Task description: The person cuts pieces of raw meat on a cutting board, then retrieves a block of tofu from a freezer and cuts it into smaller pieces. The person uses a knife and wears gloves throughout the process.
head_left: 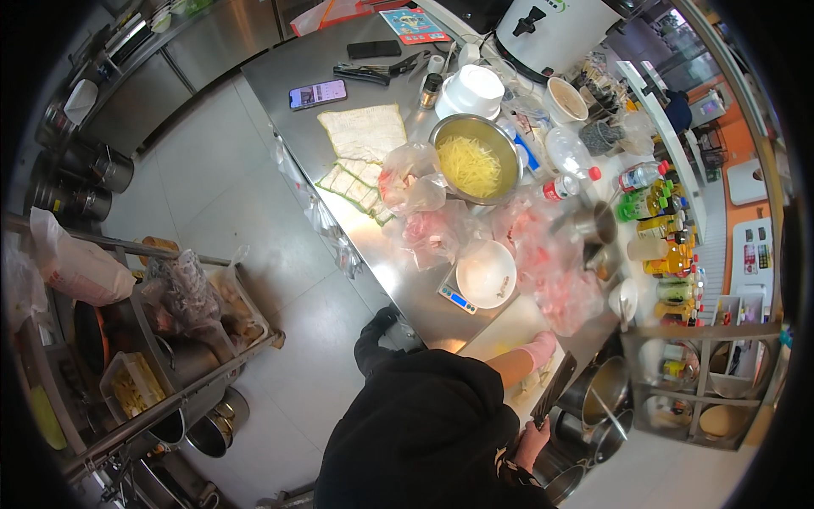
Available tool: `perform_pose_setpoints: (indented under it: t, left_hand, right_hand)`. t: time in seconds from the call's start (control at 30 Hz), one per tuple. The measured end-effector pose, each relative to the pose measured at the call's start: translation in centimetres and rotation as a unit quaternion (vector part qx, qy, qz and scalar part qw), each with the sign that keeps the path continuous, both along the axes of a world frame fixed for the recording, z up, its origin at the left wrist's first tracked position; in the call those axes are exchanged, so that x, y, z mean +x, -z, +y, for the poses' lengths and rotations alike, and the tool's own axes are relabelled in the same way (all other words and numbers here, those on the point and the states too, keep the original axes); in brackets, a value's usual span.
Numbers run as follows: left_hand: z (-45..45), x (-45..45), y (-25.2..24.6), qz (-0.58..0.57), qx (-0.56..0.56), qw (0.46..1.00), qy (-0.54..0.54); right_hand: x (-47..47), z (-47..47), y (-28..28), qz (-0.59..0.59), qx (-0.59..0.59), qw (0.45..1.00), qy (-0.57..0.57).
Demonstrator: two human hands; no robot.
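Note:
My left hand [540, 349], in a pink glove, rests over pale cut pieces [533, 383] on a white cutting board [493, 337]. Whether its fingers grip a piece cannot be told. In my right hand [533, 440] is the handle of a dark-bladed kitchen knife [558, 385], held at the board's right side. Beyond the board, a white bowl [486, 273] sits on a digital kitchen scale [459, 299]. Plastic bags with pinkish contents [553, 273] lie beside the bowl. Farther back, a steel bowl [440, 130] holds yellow shreds [470, 167].
Folded white cloths [365, 130], a phone [317, 94] and a black stapler-like tool [361, 73] lie on the steel table. Bottles [655, 226] line the right side. Steel pots [604, 382] stand right of the knife. A loaded cart [191, 401] is at the left.

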State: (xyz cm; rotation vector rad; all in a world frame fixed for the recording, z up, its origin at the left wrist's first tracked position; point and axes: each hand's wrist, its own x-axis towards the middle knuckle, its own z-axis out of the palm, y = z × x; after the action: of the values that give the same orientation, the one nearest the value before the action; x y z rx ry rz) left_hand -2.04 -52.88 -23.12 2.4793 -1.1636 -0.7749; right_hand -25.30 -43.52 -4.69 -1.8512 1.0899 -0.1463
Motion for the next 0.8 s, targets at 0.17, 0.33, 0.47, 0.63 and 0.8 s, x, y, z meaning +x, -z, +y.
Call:
perform_pose_setpoints:
  t: [0.17, 0.33, 0.47, 0.63, 0.8]
  left_hand:
    - [2.4, -0.3, -1.1, -0.005, -0.039, 0.999, -0.004]
    - [7.3, -0.1, -5.3, -0.017, -0.049, 0.998, 0.038]
    - [8.2, 0.0, -6.5, 0.015, -0.056, 0.998, 0.022]
    - [13.0, -1.8, -9.6, -0.009, -0.207, 0.973, -0.107]
    - [30.4, -0.8, -14.4, 0.229, -0.322, 0.918, 0.019]
  right_hand:
    - [0.3, -0.1, 0.3, 0.004, -0.011, 1.000, -0.009]
    - [0.3, -0.3, 0.7, 0.009, -0.005, 1.000, -0.007]
    - [0.3, -0.3, 0.9, 0.013, 0.002, 1.000, -0.010]
    - [0.5, 0.2, 1.7, 0.006, 0.001, 1.000, -0.011]
    - [1.5, 0.0, 2.6, -0.011, 0.003, 1.000, -0.002]
